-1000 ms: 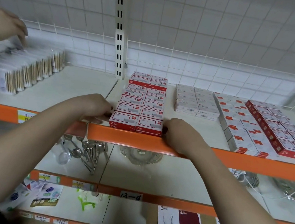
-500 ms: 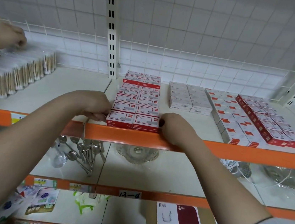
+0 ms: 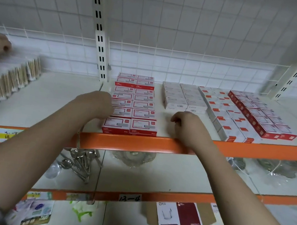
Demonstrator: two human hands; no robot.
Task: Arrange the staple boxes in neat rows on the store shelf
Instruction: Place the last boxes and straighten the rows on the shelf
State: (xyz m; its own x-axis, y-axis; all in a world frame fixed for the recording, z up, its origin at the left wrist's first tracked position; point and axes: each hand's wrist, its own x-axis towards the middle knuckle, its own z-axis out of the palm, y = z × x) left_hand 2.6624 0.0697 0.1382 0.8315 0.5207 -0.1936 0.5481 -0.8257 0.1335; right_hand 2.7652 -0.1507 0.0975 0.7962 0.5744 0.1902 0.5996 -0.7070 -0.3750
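Left hand [image 3: 96, 104] rests curled against red boxes [image 3: 133, 106], right hand [image 3: 188, 128] loosely curled, empty, just right of them; I judge the boxes small, stiff, dense, best squared by pressing their side faces.

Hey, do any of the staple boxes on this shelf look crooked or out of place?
Mostly tidy. The red boxes sit in two straight columns, but the white stacks stop short of the orange shelf edge, well behind the other groups' fronts.
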